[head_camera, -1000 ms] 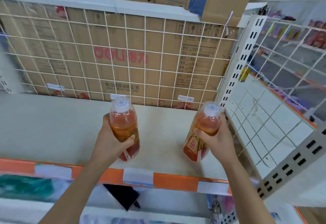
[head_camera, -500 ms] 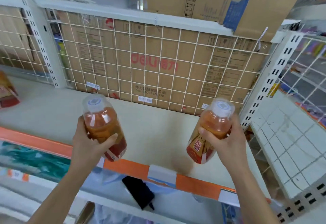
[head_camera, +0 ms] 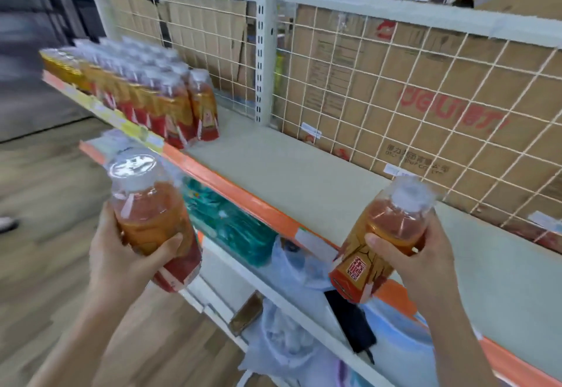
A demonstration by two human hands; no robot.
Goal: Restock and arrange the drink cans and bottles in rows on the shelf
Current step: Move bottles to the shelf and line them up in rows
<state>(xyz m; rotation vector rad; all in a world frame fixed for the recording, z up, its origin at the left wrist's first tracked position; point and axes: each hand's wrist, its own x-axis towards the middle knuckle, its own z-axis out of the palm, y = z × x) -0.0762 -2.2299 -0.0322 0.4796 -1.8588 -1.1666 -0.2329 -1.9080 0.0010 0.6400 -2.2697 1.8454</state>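
Observation:
My left hand (head_camera: 121,260) grips an orange tea bottle (head_camera: 149,207) with a white cap, held in front of the shelf's orange edge, out over the floor. My right hand (head_camera: 416,260) grips a second tea bottle (head_camera: 380,240) of the same kind, tilted, just above the front edge of the beige shelf (head_camera: 298,173). At the shelf's far left stand rows of the same bottles (head_camera: 146,94), packed close; the nearest one (head_camera: 203,106) stands at the right end of the rows.
A white wire grid (head_camera: 395,106) with cardboard boxes behind it backs the shelf, split by a white upright post (head_camera: 263,61). Below lie teal packs (head_camera: 231,225), plastic bags (head_camera: 292,335) and a black object (head_camera: 352,322). Wooden floor lies to the left.
The view has swung left, bringing the stocked rows of bottles into sight. Both hands have drawn back from over the shelf to its front edge, still holding their bottles.

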